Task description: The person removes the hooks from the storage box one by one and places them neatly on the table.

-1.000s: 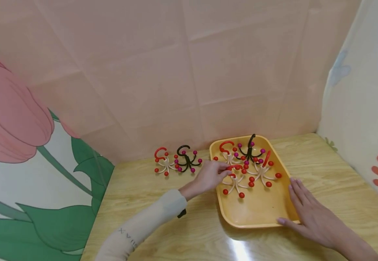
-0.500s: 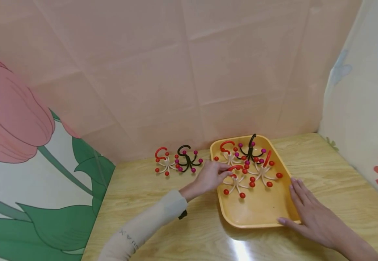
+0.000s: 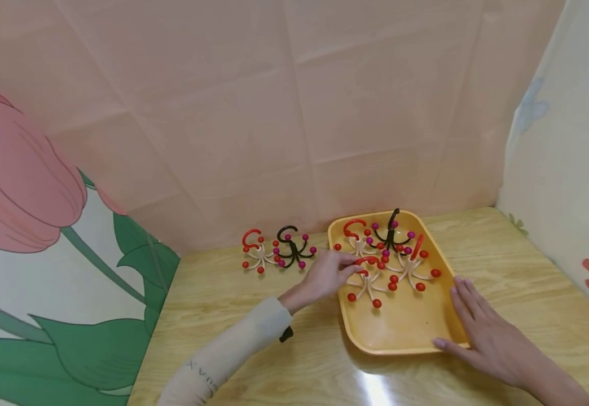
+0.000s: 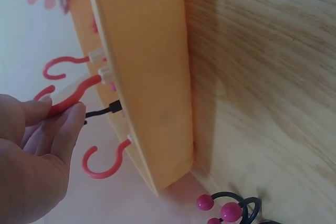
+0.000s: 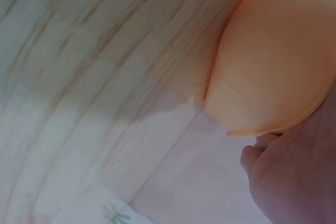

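Observation:
My left hand (image 3: 327, 273) pinches the red hook of a white claw hanger (image 3: 368, 285) with red ball tips, which sits at the left side of the yellow tray (image 3: 401, 332). In the left wrist view, thumb and fingers close around that red hook (image 4: 73, 98). Beside it in the tray are another white hanger (image 3: 408, 268), a white one (image 3: 359, 245) behind, and a black hanger (image 3: 390, 239) with magenta balls. My right hand (image 3: 492, 332) rests against the tray's right front corner, fingers extended along the wall and thumb on the front rim.
Left of the tray, a white hanger (image 3: 260, 255) with a red hook and a black hanger (image 3: 294, 251) stand on the wooden table (image 3: 223, 316). A pink cloth backdrop (image 3: 274, 124) rises behind. Flower-printed panels flank both sides.

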A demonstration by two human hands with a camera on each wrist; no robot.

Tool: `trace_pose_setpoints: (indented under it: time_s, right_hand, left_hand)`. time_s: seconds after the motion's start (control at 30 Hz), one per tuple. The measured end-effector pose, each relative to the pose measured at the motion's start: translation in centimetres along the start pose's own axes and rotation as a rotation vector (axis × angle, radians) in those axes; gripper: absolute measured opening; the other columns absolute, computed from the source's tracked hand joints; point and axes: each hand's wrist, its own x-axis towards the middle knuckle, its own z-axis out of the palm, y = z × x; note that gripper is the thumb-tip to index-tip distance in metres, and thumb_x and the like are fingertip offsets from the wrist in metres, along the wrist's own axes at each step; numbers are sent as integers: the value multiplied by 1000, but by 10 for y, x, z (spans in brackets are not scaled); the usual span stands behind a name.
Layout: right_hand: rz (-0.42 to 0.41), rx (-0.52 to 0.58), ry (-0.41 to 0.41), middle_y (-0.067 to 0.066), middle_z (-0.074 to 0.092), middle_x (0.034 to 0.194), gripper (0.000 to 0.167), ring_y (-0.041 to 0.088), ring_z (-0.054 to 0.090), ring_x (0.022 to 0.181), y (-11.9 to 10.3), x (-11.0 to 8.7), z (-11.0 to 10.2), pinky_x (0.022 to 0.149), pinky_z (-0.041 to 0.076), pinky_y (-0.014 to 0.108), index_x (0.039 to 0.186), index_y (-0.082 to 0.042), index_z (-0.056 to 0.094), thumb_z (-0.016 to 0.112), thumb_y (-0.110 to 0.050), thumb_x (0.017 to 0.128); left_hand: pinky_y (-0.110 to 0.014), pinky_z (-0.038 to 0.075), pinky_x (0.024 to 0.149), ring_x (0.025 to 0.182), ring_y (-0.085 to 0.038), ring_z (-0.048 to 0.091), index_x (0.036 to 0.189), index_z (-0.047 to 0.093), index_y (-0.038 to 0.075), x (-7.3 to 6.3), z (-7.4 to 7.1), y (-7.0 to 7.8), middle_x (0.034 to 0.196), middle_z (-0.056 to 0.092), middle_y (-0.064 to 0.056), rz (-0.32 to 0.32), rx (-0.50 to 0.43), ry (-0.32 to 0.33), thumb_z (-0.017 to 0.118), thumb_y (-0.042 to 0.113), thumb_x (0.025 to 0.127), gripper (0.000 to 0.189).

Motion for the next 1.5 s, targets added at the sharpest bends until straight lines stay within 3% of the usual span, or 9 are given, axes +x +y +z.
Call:
trace_pose_setpoints:
  time_s: [0.13,0.37,0.63,0.93,1.1,1.33,1.43,1.5]
  right_hand:
    - [9,-2,-15,14,-16,176,114,15,-26,161,0,0,0,120,-24,13,164,9,14,70,-61,94]
    - [5,-7,-6,14,-14,176,113,13,-26,160,0,0,-1,121,-22,13,163,10,17,72,-60,93]
    - [-8,3,9,15,-12,177,112,14,-24,161,1,0,-2,122,-21,14,163,11,19,73,-58,93]
    - [11,3,-11,15,-13,176,112,12,-26,160,0,0,-2,120,-23,12,164,9,16,72,-59,94]
    - [4,6,-6,17,-11,176,113,13,-26,161,1,2,-2,120,-23,13,164,9,16,73,-58,93]
    - [3,7,-5,16,-11,176,112,12,-26,160,1,1,-3,121,-23,13,163,10,17,73,-57,93]
    - [0,12,-1,16,-11,176,112,13,-25,161,0,1,-3,121,-22,14,163,10,16,73,-57,93]
    - [-6,13,5,16,-11,176,112,15,-24,162,0,0,-2,122,-22,14,163,11,17,73,-57,93]
  left_hand:
    - [-14,50,55,75,4,67,118,81,13,0,-5,1,110,83,-1,9,-31,6,69,21,103,20]
    - [-12,55,61,88,-3,76,122,78,8,-3,-14,4,113,82,-6,50,-84,47,70,16,103,23]
    - [-13,55,63,88,-5,77,121,79,8,-8,-25,10,113,82,-5,56,-143,90,69,23,103,26]
    - [-19,62,74,93,-24,81,120,79,5,-12,-52,13,110,82,-10,114,-264,238,73,23,101,27]
    - [-26,64,76,94,-20,81,122,78,5,-15,-68,12,109,82,-9,84,-300,298,74,26,100,31]
    - [-20,47,47,74,-6,74,122,79,10,-25,-81,8,108,82,-15,19,-434,309,75,26,100,28]
    - [-20,50,50,80,-10,76,121,80,12,-30,-84,4,110,82,-10,18,-435,326,75,27,99,27]
    - [-21,55,59,90,-15,79,121,80,15,-33,-86,1,112,82,-7,22,-427,334,75,27,99,26]
